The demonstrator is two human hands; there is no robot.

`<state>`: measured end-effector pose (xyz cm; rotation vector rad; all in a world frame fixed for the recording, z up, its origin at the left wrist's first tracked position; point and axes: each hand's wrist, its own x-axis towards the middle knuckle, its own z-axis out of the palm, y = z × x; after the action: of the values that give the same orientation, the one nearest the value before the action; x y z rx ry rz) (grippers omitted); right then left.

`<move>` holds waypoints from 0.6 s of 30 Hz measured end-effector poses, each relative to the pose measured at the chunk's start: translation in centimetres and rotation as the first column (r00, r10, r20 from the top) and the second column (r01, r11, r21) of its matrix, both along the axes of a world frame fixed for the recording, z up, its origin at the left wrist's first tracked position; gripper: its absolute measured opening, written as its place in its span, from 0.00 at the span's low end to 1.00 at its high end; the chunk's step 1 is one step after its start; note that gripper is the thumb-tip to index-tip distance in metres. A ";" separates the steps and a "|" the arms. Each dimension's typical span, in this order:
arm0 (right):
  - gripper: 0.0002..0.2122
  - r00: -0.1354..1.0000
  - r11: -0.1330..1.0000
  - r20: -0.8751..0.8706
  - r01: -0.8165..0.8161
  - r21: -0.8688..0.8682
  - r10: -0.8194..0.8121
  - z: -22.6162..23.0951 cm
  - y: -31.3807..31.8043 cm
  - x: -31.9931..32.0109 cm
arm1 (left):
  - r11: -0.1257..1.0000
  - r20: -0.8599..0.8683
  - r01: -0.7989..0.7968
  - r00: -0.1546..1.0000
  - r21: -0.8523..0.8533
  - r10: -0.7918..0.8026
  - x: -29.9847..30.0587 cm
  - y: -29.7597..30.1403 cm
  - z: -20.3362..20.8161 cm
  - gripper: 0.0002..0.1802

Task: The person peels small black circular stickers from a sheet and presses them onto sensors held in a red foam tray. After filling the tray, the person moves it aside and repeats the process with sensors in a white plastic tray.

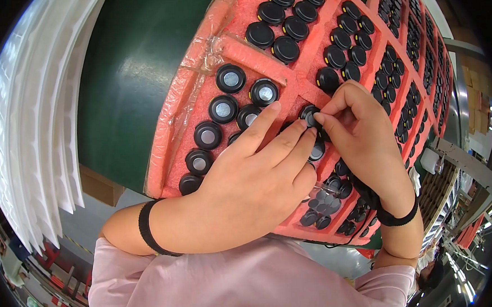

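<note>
A pink foam tray (257, 54) with compartments holds many round black parts. In the near left compartment the parts, such as this black part (222, 109), show a silver disc on top. My left hand (253, 175) lies over that compartment with its fingers spread, hiding several parts. Its middle fingertips rest at the edge of a black part with a grey disc (310, 117). At the same part, my right hand (363, 129) has thumb and index finger pinched together. What lies between those fingertips is too small to make out.
Further compartments of black parts (336, 56) stretch to the right. Clear plastic film (327, 191) lies over parts by my right wrist. Beneath the tray is a dark green table (123, 76). White corrugated sheets (35, 110) stand at the left.
</note>
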<state>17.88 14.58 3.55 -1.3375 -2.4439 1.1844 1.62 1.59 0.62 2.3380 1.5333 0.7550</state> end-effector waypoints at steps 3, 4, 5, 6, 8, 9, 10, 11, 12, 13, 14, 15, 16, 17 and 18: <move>0.06 1.000 1.000 0.023 0.011 -0.005 -0.011 0.1 0.1 0.2 | 1.000 0.015 0.005 1.000 -0.001 -0.005 -0.1 0.2 0.1 0.12; 0.06 1.000 1.000 -0.015 0.011 0.021 -0.011 0.3 0.0 0.3 | 1.000 0.029 0.012 1.000 -0.009 -0.012 -0.2 0.2 0.1 0.12; 0.06 0.999 0.999 -0.052 0.012 0.046 -0.010 0.4 -0.2 0.6 | 1.000 0.043 0.019 0.999 -0.016 -0.019 -0.2 0.3 0.1 0.13; 0.06 0.996 0.997 -0.090 0.014 0.071 -0.008 0.6 -0.3 0.9 | 0.999 0.057 0.027 0.998 -0.023 -0.026 -0.3 0.4 0.1 0.13; 0.07 0.991 0.993 -0.110 -0.068 0.101 0.079 1.3 -0.4 2.0 | 1.000 0.061 0.017 0.998 0.002 -0.017 -0.4 0.5 0.2 0.13; 0.08 0.978 0.980 -0.128 -0.149 0.131 0.166 1.7 -0.5 2.6 | 1.000 0.065 0.005 0.998 0.025 -0.007 -0.4 0.5 0.2 0.14; 0.09 0.957 0.960 -0.144 -0.229 0.161 0.253 2.1 -0.8 3.0 | 0.999 0.068 -0.007 0.998 0.048 0.003 -0.4 0.6 0.3 0.14; 0.09 0.957 0.960 -0.143 -0.229 0.162 0.252 2.4 -1.3 3.2 | 0.999 0.069 -0.006 0.998 0.049 0.002 -0.5 0.6 0.3 0.14; 0.10 0.962 0.973 -0.159 -0.213 0.087 0.224 2.8 -1.9 3.4 | 0.999 0.064 -0.001 0.998 0.044 -0.002 -0.7 0.5 0.4 0.14; 0.11 0.965 0.980 -0.173 -0.197 0.011 0.195 3.2 -2.6 3.6 | 0.999 0.058 0.004 0.998 0.038 -0.006 -0.8 0.5 0.4 0.15; 0.12 0.969 0.981 -0.186 -0.180 -0.066 0.165 3.5 -3.1 3.7 | 0.999 0.051 0.009 0.999 0.033 -0.011 -0.9 0.4 0.5 0.15; 0.12 0.969 0.982 -0.185 -0.179 -0.065 0.164 3.6 -3.5 3.8 | 0.999 0.052 0.011 0.999 0.034 -0.012 -0.8 0.4 0.5 0.15; 0.13 0.973 0.983 -0.174 -0.169 -0.072 0.155 3.6 -3.9 3.9 | 0.998 0.077 -0.016 0.997 0.058 0.011 -0.7 0.5 0.4 0.12; 0.13 0.976 0.984 -0.162 -0.160 -0.078 0.146 3.5 -4.2 3.9 | 0.996 0.102 -0.042 0.994 0.082 0.034 -0.5 0.5 0.3 0.09; 0.13 0.979 0.985 -0.150 -0.149 -0.085 0.135 3.5 -4.4 4.0 | 0.992 0.129 -0.068 0.990 0.106 0.054 -0.4 0.5 0.3 0.06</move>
<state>21.86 10.23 7.04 -1.0710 -2.4423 1.3953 1.21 2.08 0.90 2.2789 1.5525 1.0055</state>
